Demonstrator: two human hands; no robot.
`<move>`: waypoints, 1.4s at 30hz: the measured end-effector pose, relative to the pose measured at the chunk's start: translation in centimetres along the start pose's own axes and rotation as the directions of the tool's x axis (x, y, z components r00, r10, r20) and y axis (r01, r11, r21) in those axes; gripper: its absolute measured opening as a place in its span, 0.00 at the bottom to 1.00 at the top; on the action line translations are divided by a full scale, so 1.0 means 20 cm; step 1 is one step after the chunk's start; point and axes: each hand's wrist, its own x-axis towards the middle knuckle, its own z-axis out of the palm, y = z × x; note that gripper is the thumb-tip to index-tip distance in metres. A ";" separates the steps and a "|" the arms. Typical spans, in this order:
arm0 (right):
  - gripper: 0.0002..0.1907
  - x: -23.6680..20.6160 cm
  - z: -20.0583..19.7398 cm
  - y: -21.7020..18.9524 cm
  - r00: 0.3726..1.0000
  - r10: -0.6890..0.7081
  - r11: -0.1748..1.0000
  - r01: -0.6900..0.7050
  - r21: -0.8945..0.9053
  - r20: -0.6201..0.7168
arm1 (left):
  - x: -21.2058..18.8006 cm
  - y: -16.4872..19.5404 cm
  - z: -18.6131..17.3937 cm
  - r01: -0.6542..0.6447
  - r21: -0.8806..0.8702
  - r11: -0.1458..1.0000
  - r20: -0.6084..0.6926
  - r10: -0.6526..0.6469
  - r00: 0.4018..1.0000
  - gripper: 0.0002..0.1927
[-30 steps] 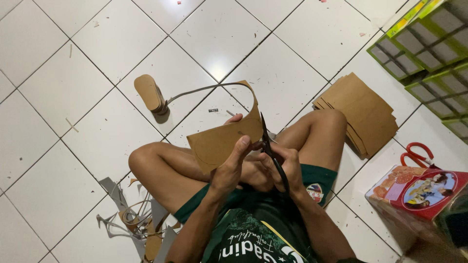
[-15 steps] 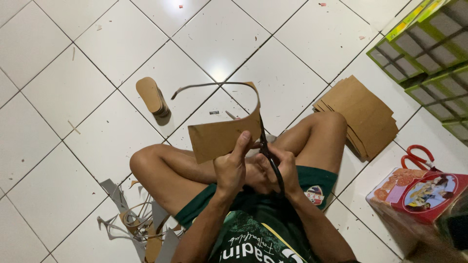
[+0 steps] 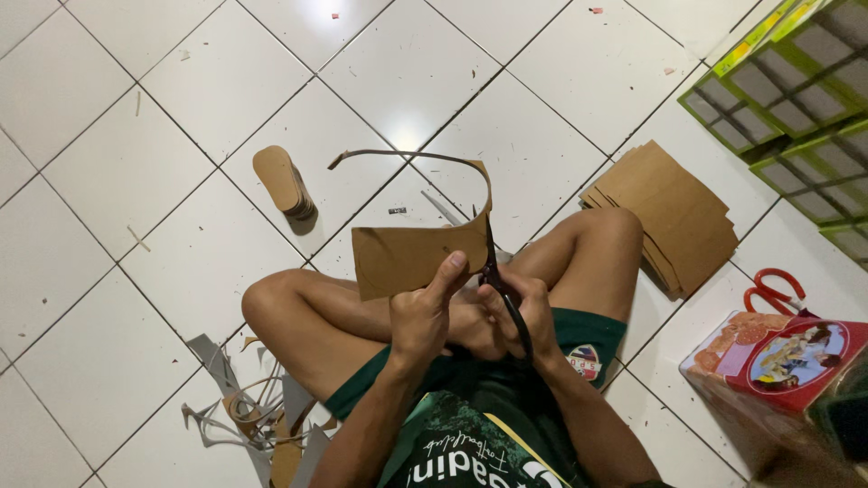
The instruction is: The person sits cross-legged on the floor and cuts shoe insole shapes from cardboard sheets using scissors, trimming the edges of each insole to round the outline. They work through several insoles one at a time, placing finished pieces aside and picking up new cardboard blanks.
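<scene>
Pile of offcuts (image 3: 258, 416) on the floor (image 3: 90, 271) far left, small stack of oval cutouts (image 3: 282, 181) above. Middle: left hand (image 3: 423, 312) pinching a brown card sheet (image 3: 411, 258) over the knees, trimmed strip (image 3: 411, 159) curling off the top. Right hand (image 3: 524, 312) closed round black scissors (image 3: 500, 282), blades at the sheet's right edge. Card stack (image 3: 669, 212), red scissors (image 3: 773, 291), tin (image 3: 787, 352) off right.

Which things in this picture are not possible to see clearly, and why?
Head view:
- Scissors: handles hidden inside the right hand.
- Brown sheet: lower edge covered by the left hand.
- Red box: cut off by the right edge.
- Stack of cut shapes: count too small to tell.
</scene>
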 end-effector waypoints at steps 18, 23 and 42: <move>0.29 0.00 -0.02 -0.08 0.999 0.028 0.999 -0.029 0.029 0.029 | 0.04 0.11 -0.02 0.088 0.145 0.986 0.008 -0.090 0.996 0.17; 0.28 0.00 -0.04 -0.06 0.999 0.001 1.000 0.000 -0.030 0.037 | 0.06 0.16 -0.02 0.096 0.210 0.973 0.048 -0.108 0.993 0.18; 0.23 0.04 0.03 -0.03 1.000 0.029 0.999 -0.029 -0.021 0.010 | 0.09 0.02 -0.05 -0.185 0.188 0.965 0.081 0.172 0.982 0.11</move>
